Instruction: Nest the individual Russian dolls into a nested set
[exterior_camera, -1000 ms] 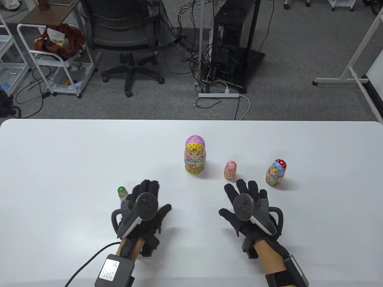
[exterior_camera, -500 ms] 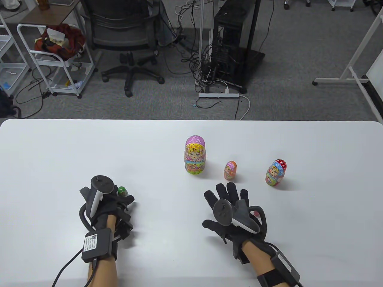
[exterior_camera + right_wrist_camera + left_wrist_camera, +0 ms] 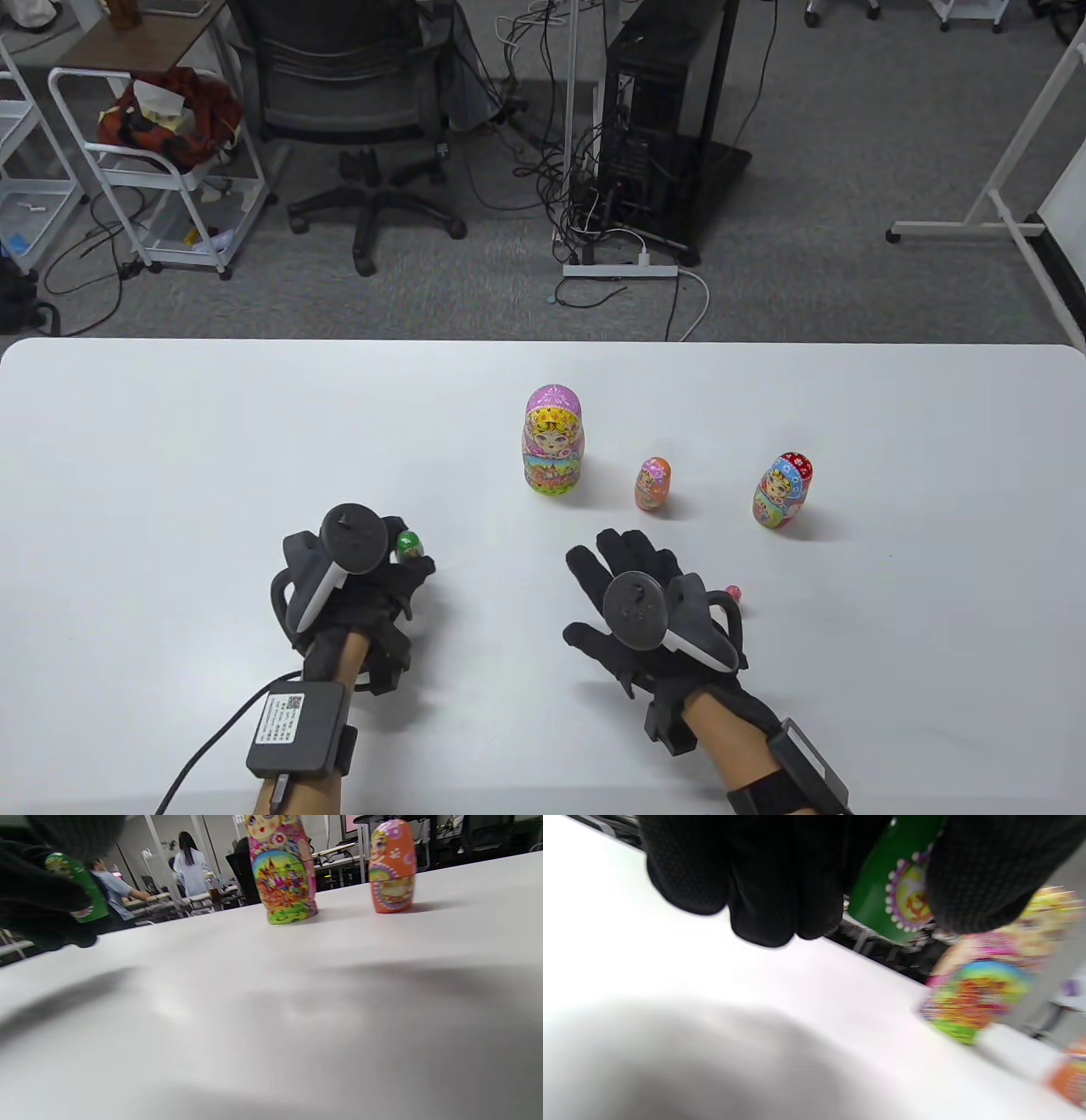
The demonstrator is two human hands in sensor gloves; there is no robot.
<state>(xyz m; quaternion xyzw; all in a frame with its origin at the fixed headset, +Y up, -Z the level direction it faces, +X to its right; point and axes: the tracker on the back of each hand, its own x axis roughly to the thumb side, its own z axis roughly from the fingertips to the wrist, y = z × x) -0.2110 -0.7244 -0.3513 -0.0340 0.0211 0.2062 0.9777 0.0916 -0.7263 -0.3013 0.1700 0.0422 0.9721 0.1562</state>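
Behind our white table [image 3: 170,441] lies a grey carpeted floor with an office chair [image 3: 356,102], a black computer tower [image 3: 662,127] and loose cables. On the table we see the large pink doll [image 3: 552,440] standing upright near the middle, the small orange doll [image 3: 652,484] just to its right, and the red and blue doll [image 3: 781,490] further right, all apart from one another. Our left hand [image 3: 365,586] has its fingers curled around the little green doll [image 3: 409,544], which it holds off the table; in the left wrist view the doll [image 3: 899,887] sits pinched between fingertips [image 3: 780,891] and thumb. Our right hand [image 3: 645,594] hovers with fingers spread and relaxed, holding nothing. Just beside its right edge a tiny red and pink thing [image 3: 734,592] lies on the table; we cannot tell what it is.
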